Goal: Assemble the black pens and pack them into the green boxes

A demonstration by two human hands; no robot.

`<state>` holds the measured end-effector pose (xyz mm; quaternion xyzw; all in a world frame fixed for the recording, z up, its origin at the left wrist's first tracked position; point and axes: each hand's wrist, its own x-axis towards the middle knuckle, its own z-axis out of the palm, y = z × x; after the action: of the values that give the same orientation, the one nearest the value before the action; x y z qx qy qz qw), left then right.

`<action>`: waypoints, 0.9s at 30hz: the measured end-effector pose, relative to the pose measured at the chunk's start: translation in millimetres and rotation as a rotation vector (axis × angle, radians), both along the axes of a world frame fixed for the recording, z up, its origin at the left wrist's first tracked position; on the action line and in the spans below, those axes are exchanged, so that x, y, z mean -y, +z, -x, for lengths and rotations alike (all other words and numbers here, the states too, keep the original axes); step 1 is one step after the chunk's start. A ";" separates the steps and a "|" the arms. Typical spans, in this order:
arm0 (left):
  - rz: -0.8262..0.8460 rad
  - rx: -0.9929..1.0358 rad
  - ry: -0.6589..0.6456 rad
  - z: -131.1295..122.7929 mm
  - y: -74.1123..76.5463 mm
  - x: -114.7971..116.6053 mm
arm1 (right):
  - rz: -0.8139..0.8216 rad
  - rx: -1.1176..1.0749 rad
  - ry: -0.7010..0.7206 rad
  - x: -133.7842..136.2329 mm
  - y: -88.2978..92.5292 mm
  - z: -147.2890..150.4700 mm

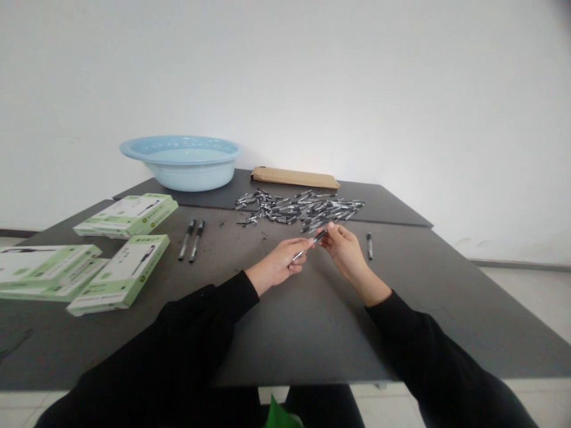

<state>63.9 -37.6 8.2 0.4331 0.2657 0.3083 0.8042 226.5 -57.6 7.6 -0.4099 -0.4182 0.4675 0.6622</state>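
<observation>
At far left, on a matte dark-grey table (312, 339), flat card boxes (116, 276) in white and pale green, crisp-edged, some overlapping. Beyond them, a round, wide-rimmed basin (194, 175) of smooth light-blue plastic. Just right of the boxes, two slim pens (197, 241), side by side and apart, greyish along the middle with dark ends. Farther right, toward the back, a loose heap of thin pen parts (319, 209), clear and black, strewn at all angles; behind it, a long strip of brown cardboard (294, 177). In front of the heap, between both hands and over the table, one slender pen (318, 236), straight and slanted, pale and clear toward the lower left, black toward the upper right. Around its clear part, the closed grip of the left hand (282, 261), fingers curled, black-sleeved forearm angled in from lower left. At its black end, a pinch of thumb and fingers from the right hand (347, 254), forearm slanting in from lower right. Farther right, alone on the table, a short pen-like piece (369, 245) with a dark band.
</observation>
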 end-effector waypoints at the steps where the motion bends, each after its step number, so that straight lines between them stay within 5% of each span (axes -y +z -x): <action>1: 0.044 0.014 -0.056 0.7 1.2 -0.4 | 0.003 0.003 0.008 0.4 -0.3 0.1; 5: 0.106 -0.007 -0.230 2.3 3.1 -0.5 | 0.018 0.010 0.025 0.9 -2.7 -0.4; 10: -0.055 -0.046 -0.042 1.5 -0.3 0.7 | 0.018 0.052 0.043 0.1 -4.4 -1.1; 15: 0.083 0.028 -0.171 3.0 2.2 -0.1 | 0.013 0.024 0.066 0.7 -3.0 0.2; 21: -0.043 -0.028 -0.030 1.9 4.6 2.2 | 0.022 0.021 0.096 2.3 0.2 2.6; 27: 0.082 0.072 -0.252 5.2 5.3 -0.5 | 0.026 -0.001 0.088 4.4 4.0 2.9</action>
<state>58.7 -37.1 13.5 0.4184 0.1925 0.2093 0.8626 223.6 -61.9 11.6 -0.3994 -0.4293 0.5017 0.6360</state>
